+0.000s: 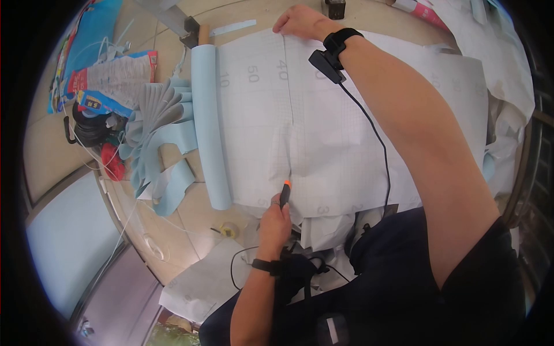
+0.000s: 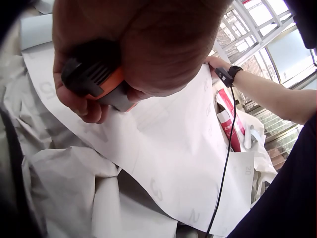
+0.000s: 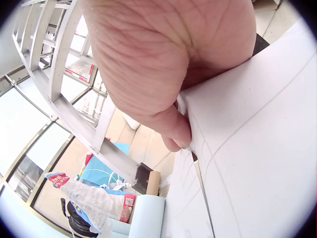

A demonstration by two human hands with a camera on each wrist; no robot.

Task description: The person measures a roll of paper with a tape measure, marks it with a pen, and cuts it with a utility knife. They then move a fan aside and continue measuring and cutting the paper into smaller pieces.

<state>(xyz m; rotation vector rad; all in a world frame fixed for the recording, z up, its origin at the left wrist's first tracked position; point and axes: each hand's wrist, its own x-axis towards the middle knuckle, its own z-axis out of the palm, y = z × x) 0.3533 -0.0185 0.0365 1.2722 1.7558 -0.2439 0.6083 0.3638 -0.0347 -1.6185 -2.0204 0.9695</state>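
Left hand (image 1: 275, 228) curled round utility knife (image 1: 285, 195); right hand (image 1: 306, 23) pinches gridded backing paper (image 1: 254, 132). Keep paper taut between fingers, blade shallow, tracking slit (image 1: 289, 86).

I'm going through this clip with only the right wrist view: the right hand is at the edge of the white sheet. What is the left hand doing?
Observer: The left hand grips a black-and-orange tool, likely a cutter.
Operator: Whereabouts on the sheet is that tool?
Observer: Its orange end is over the part of the white sheet nearest the person's body.
Operator: Is anything printed on the sheet that I can't make out from here?
Observer: Yes, large grey numbers, 50 and 40 among them.
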